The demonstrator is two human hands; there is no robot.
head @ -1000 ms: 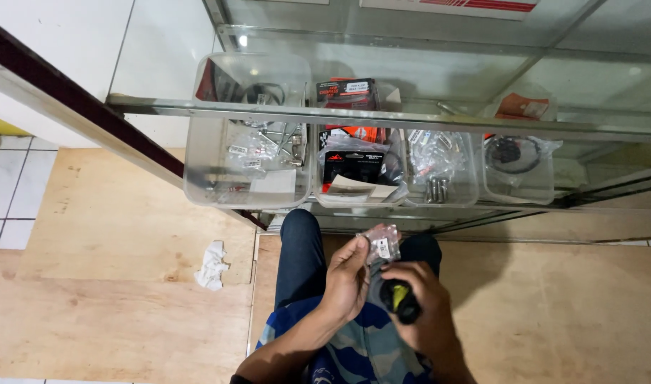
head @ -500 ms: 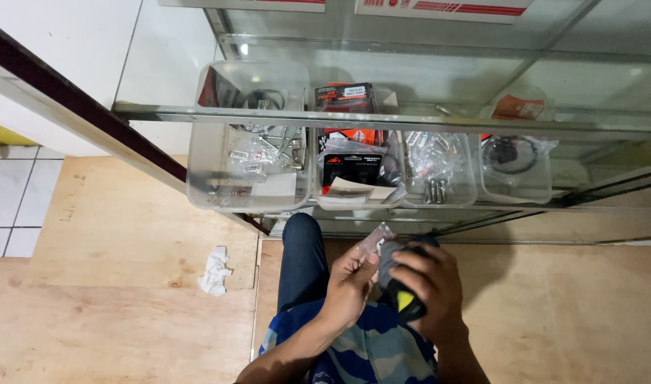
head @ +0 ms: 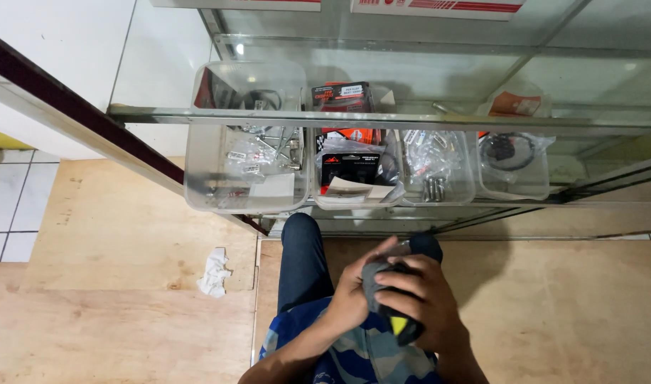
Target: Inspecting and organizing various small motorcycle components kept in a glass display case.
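My left hand (head: 354, 288) and my right hand (head: 421, 299) are pressed together in front of my body, above my knees. Between them they hold a small grey plastic packet (head: 374, 279) and a dark object with a yellow-green tip (head: 400, 326). The right hand's fingers wrap over the dark object, and the left hand's fingers close on the packet from the left. Most of both items is hidden by my fingers.
A glass display case with several clear plastic bins (head: 244, 171) of bagged small hardware stands just ahead. A crumpled white paper (head: 214, 272) lies on the plywood floor (head: 119, 235) at left. A dark-edged counter (head: 70, 107) runs diagonally at upper left.
The hands have come together and closed over the packet, which was held up and visible a second ago. The view has shifted slightly lower.
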